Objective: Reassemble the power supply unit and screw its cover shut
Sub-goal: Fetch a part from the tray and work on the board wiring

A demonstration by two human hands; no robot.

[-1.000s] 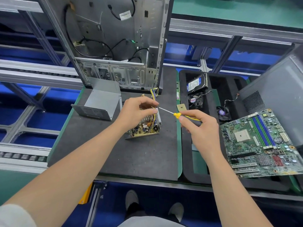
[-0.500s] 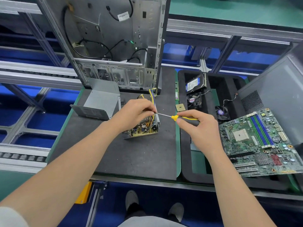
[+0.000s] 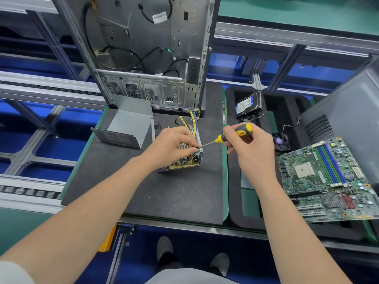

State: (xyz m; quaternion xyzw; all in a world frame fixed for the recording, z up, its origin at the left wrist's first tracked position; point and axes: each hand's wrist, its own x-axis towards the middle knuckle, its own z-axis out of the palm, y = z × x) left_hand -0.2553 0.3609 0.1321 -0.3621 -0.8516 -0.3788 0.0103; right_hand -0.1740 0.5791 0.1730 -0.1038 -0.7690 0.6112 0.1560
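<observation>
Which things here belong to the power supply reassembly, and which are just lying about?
Job in hand: power supply circuit board, grey metal cover, screwdriver gripped by right hand, left hand pinching at its tip.
Lying about: open computer case, motherboard, hard drive, small fan.

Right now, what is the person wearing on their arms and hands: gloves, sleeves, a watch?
Nothing on the left hand or right hand: no gloves, rings or watch show. Both forearms are uncovered. Only a pale fabric sleeve shows, high on the left arm at the bottom-left corner.
</observation>
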